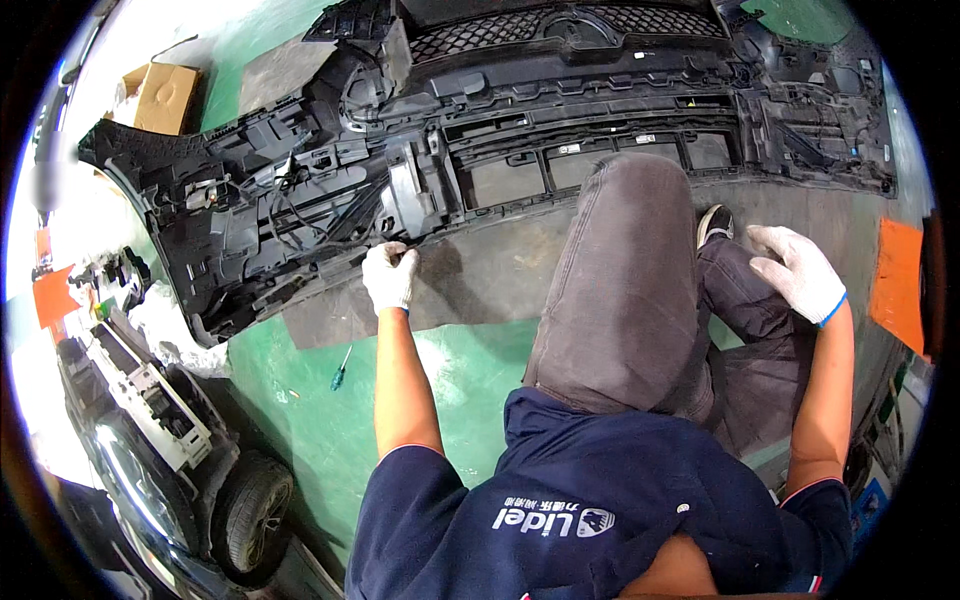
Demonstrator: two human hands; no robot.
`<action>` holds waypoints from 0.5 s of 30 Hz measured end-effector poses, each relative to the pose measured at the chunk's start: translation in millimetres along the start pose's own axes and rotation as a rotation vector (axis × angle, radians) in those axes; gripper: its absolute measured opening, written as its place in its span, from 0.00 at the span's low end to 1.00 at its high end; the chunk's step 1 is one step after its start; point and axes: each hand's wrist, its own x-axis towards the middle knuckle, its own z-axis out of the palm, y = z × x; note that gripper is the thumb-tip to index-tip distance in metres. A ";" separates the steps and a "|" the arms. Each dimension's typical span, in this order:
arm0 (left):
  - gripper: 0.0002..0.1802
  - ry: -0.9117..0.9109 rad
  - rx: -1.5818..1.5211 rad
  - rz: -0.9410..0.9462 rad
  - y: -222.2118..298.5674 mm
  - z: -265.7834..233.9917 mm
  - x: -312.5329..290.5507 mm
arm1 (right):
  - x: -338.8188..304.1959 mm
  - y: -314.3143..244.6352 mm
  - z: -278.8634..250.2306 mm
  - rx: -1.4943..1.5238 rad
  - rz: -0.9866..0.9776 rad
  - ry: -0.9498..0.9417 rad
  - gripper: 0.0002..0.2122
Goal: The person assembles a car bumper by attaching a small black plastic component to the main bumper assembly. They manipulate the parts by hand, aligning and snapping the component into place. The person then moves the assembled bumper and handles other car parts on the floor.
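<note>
A large black car bumper (330, 190) lies with its inner side up, wiring and brackets showing, on a dark mat (490, 265). My left hand (388, 278), in a white knit glove, is at the bumper's near edge, left of the middle. Its fingers are curled into a pinch; whatever they grip is too small or hidden to make out. My right hand (798, 272), gloved the same way, is over my right knee with thumb and fingers apart, holding nothing. On the green floor lies a screwdriver (340, 372) with a teal handle, nearer to me than my left hand.
A cardboard box (160, 98) stands at the far left behind the bumper. A dark car with a wheel (255, 515) and exposed body parts fills the lower left. Orange panels stand at both sides, one (896, 288) at the right. My bent knee (640, 190) reaches the bumper's near edge.
</note>
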 end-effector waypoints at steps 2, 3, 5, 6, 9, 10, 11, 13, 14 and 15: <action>0.17 -0.020 -0.050 -0.020 -2.5 -3.1 -1.1 | 1.8 -0.6 1.0 -0.014 -0.029 0.003 0.21; 0.19 -0.030 -0.076 -0.030 -3.9 -4.6 -1.7 | 2.8 -1.3 1.2 -0.022 -0.044 0.005 0.21; 0.23 -0.046 0.105 0.037 19.4 -7.7 -6.1 | 3.7 -1.7 -0.5 -0.020 -0.053 0.012 0.21; 0.23 -0.027 0.133 0.024 26.0 -7.2 -9.3 | 5.3 -2.4 -1.6 -0.017 -0.062 0.014 0.21; 0.23 0.026 0.184 0.014 31.5 -1.5 -14.4 | 10.2 -5.0 -1.6 -0.024 -0.101 0.029 0.21; 0.23 0.042 0.197 0.016 33.1 -0.5 -15.3 | 11.3 -5.2 -2.3 -0.032 -0.103 0.025 0.21; 0.22 0.059 0.210 0.013 35.2 1.5 -17.6 | 11.8 -5.0 -2.9 -0.041 -0.105 0.021 0.21; 0.21 0.091 0.233 0.007 38.2 4.0 -20.7 | 12.2 -5.8 -3.1 -0.042 -0.100 0.019 0.21; 0.22 0.113 0.180 0.007 32.4 7.5 -19.5 | 11.9 -6.7 -2.7 -0.034 -0.095 0.021 0.21; 0.22 0.104 0.133 -0.018 29.3 8.2 -18.3 | 11.5 -8.8 -3.6 -0.027 -0.089 0.024 0.21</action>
